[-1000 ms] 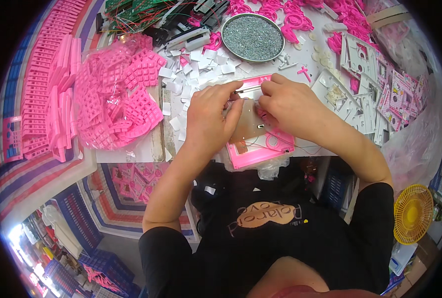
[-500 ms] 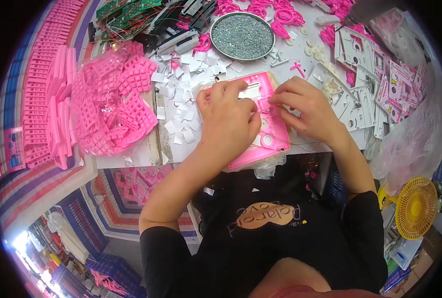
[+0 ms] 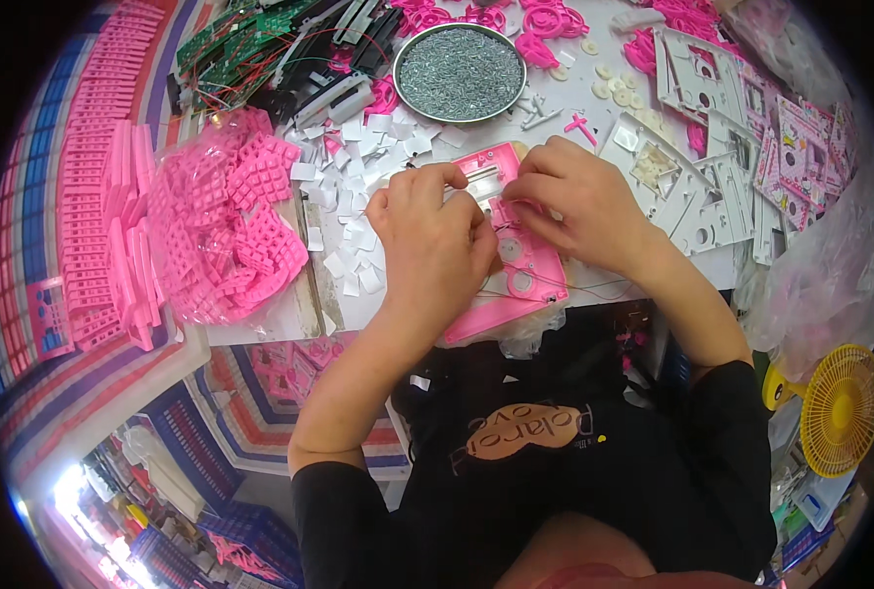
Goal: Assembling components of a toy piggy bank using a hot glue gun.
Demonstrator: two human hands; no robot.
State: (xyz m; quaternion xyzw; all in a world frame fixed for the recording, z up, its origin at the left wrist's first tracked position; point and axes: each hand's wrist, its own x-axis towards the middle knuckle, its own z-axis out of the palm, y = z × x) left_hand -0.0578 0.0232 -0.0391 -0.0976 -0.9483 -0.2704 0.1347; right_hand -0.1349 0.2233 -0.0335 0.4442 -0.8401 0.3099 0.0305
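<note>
A pink plastic housing (image 3: 540, 267) with round openings lies at the table's front edge, partly covered by both hands. Over its left side, my left hand (image 3: 431, 240) is closed, with bent fingers and a thumb pointing at the housing's middle. My right hand (image 3: 579, 208) pinches from the right, its fingertips low over the housing beside the left ones. What either hand grips is too small or hidden. Thin wires (image 3: 594, 294) trail from the housing toward the right. A pale strip with dark slots (image 3: 483, 177) shows in the housing's far end.
A round metal tray of screws (image 3: 460, 74) stands beyond the hands. White paper pieces (image 3: 358, 240) scatter to the left, beside a bag of pink keypads (image 3: 226, 221). White plastic panels (image 3: 692, 187) lie at right. Circuit boards (image 3: 223, 49) pile up at far left.
The view has shifted slightly, moving the table things in the picture. Both hands stay over the pink housing, with my right fingers curled a little closer in.
</note>
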